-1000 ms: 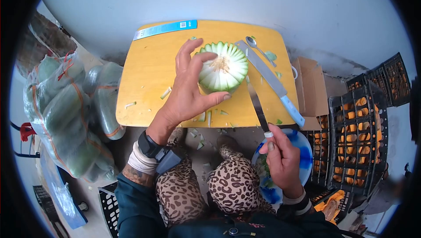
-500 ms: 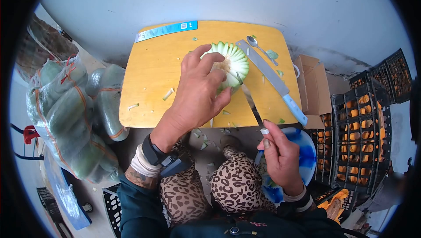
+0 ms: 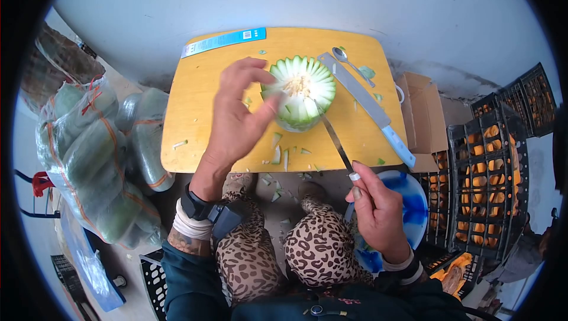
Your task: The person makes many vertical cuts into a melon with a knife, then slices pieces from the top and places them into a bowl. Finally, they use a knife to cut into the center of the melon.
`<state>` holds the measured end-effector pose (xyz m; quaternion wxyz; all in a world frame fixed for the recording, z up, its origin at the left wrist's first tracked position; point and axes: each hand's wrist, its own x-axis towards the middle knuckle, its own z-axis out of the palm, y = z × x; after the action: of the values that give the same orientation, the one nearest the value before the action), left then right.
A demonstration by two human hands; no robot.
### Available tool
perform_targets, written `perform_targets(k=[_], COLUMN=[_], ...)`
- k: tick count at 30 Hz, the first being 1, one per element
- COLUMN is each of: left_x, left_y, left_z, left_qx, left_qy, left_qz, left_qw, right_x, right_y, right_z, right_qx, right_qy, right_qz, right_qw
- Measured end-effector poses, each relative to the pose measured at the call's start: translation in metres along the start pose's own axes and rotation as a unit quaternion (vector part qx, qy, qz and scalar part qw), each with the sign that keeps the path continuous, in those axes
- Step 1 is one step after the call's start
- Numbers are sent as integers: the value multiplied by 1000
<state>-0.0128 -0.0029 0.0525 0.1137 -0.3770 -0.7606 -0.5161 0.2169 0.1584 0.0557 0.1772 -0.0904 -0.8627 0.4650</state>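
A green-skinned melon point(image 3: 303, 111), its rim cut into notches and its pale seedy middle showing, stands on the yellow table point(image 3: 201, 102). My left hand point(image 3: 242, 111) is just left of the melon, fingers apart and slightly blurred, with nothing in it. In my right hand point(image 3: 378, 208), below the table's front edge, is the handle of a narrow knife point(image 3: 336, 140); its blade points up to the melon's right side, the tip at the cut rim. A large knife point(image 3: 364, 102) with a pale blue handle and a spoon point(image 3: 352, 65) lie to the right.
Cut scraps point(image 3: 276, 154) lie near the front edge. A blue and white sleeve point(image 3: 225, 40) lies at the back left. Wrapped melons point(image 3: 94, 155) are at left; a cardboard box point(image 3: 425, 117), black crates point(image 3: 485, 185) and a blue-white basin point(image 3: 414, 202) are at right.
My left hand has moved left off the melon and opened, uncovering the notched top. The knife in my right hand has shifted only slightly.
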Motion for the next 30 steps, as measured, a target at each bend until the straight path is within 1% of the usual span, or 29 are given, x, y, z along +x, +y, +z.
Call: perform_targets(k=[1, 4, 8, 11, 14, 16, 17, 18, 19, 22, 23, 24, 25, 26, 28, 30], left_x=[-1, -4, -3, -4, -6, -14, -16, -18, -17, -12, -12, -8, -7, -7, -5, -7], left_y=[4, 11, 7, 6, 2, -9, -12, -14, -18, -12, -14, -8, -7, -7, -2, -9], left_z=[0, 8, 5, -5, -39, -69, -75, -80, -82, -67, -56, -47, -34, -21, -2, 14], left_qx=[28, 75, 59, 41, 36, 90, 185, 279, 339, 176, 70, 45, -19, -56, -72, -72], left_qy=[-46, -110, -128, -139, -147, -108, -54, 3, 6, -2, -20, -60, -76, -87, -126, -127], left_qz=[29, 32, 34, 71, 55, -40, -85, -130, -150, -131, -116, -130, -138, -154, -166, -145], left_qw=[998, 991, 989, 987, 987, 989, 978, 951, 929, 976, 991, 989, 987, 983, 975, 979], right_x=[0, 0, -1, -1, 0, 1, 0, 0, 0, 2, 2, 1, 1, 1, 1, 1], right_y=[2, 2, 0, 0, -2, -1, 0, 1, 1, 0, -1, -1, -1, -1, -3, -6], right_z=[0, -1, -1, -3, -4, -4, -3, -3, -2, 0, 1, 1, 2, 2, 2, 2], right_qx=[-2, -5, 0, 5, 4, -8, -14, -17, -18, -15, -13, -18, -23, -29, -52, -77], right_qy=[-1, -6, 0, -8, -17, -8, -5, -6, -7, -3, 0, 4, 8, 13, 17, 13], right_qz=[1, 2, 2, 10, -1, -14, -21, -21, -22, -23, -22, -26, -31, -36, -50, -55], right_qw=[1000, 1000, 1000, 1000, 1000, 1000, 1000, 1000, 1000, 1000, 1000, 999, 999, 999, 997, 995])
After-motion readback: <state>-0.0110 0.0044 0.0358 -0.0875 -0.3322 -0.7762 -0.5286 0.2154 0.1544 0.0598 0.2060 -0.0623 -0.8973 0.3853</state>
